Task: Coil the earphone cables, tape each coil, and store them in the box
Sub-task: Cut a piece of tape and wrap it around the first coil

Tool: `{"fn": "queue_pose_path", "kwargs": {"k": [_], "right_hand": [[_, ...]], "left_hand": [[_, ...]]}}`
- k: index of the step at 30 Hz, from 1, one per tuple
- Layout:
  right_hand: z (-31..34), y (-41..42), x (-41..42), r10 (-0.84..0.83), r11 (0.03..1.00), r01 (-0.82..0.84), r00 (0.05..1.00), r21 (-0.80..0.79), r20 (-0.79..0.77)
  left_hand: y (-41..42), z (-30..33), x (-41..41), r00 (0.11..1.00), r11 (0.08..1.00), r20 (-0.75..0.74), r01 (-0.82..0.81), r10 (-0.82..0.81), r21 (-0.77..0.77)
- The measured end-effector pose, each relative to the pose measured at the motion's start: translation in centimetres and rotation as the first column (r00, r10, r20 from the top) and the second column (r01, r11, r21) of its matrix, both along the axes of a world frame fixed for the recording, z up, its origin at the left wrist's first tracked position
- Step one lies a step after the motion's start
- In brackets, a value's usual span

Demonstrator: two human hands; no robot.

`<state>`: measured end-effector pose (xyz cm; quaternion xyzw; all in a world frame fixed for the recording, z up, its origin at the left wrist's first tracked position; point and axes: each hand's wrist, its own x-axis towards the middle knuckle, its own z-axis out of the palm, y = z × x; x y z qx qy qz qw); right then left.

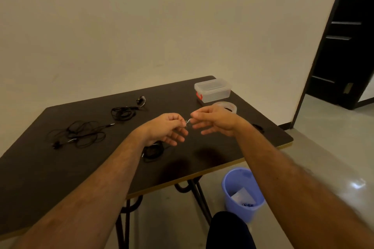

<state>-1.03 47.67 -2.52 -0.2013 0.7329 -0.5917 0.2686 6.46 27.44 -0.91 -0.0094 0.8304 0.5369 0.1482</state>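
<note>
Both hands — left hand [169, 125] and right hand [212, 119] — pinch a short clear strip of tape [188, 121] above the dark bench [202, 151], and should keep it taut until it wraps the coiled black earphone cable [152, 150] at six o'clock — the lidded clear plastic box [213, 91] waits at one o'clock.

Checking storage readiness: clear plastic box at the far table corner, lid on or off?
On. The clear plastic box with the red latch has its lid seated flat on top.
</note>
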Motion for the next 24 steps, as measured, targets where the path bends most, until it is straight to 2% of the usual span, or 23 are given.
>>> {"fn": "queue_pose_path", "kwargs": {"k": [8, 16, 19, 21, 22, 24], "right_hand": [[1.4, -5.3, 2.5, -0.045, 0.998, 0.055, 0.967, 0.033, -0.252], [1.5, -8.6, 4.5, -0.114, 0.991, 0.131, 0.900, 0.012, -0.421], [1.1, -8.8, 4.5, -0.188, 0.981, 0.191, 0.881, -0.036, -0.434], [0.9, -8.5, 4.1, -0.240, 0.969, 0.241, 0.869, -0.054, -0.433], [0.8, -8.2, 3.9, -0.253, 0.965, 0.256, 0.865, -0.052, -0.432], [0.5, -7.7, 3.6, -0.280, 0.957, 0.284, 0.861, -0.056, -0.425]], "left_hand": [[-4.9, 0.4, 2.6, 0.984, 0.987, -0.085, -0.157, 0.158, 0.020], [-7.9, -0.5, 4.8, 0.930, 0.904, -0.069, -0.330, 0.360, 0.270], [-8.5, -1.3, 5.0, 0.859, 0.830, -0.064, -0.468, 0.508, 0.304], [-9.3, -2.1, 5.2, 0.826, 0.830, -0.128, -0.519, 0.548, 0.206], [-9.6, -2.6, 5.2, 0.833, 0.856, -0.200, -0.508, 0.516, 0.092], [-9.6, -3.4, 5.2, 0.863, 0.872, -0.366, -0.442, 0.349, -0.210]]}}
